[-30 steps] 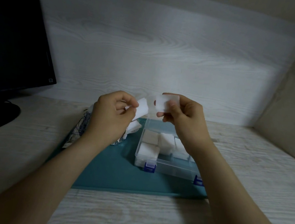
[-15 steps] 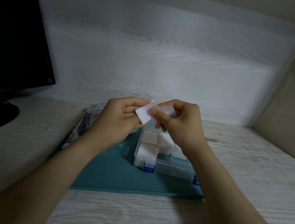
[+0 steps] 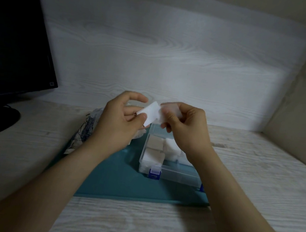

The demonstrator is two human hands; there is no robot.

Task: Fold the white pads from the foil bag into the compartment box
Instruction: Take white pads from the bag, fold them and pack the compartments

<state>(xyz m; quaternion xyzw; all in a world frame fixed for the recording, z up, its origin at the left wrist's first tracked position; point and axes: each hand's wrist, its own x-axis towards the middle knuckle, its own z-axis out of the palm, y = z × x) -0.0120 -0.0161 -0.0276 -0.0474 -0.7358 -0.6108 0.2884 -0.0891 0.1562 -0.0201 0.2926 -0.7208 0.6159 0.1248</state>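
Fingers point(image 3: 140, 117): left hand point(image 3: 118, 127) and right hand point(image 3: 187, 131) both pinch one white pad point(image 3: 151, 114) above the compartment box point(image 3: 178, 176).
Box: right side of teal mat point(image 3: 118, 179); left compartments hold folded pads point(image 3: 153, 153).
Bag: foil bag point(image 3: 87, 129) at mat's far-left corner.
Fold: likely best aligning edges flush before creasing.

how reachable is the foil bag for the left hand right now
Probably yes: the foil bag lies just beneath the left hand with nothing between, though that hand pinches the white pad and must release it first.

Compartment box point(image 3: 176, 175) ahead — open desktop point(image 3: 257, 171) right
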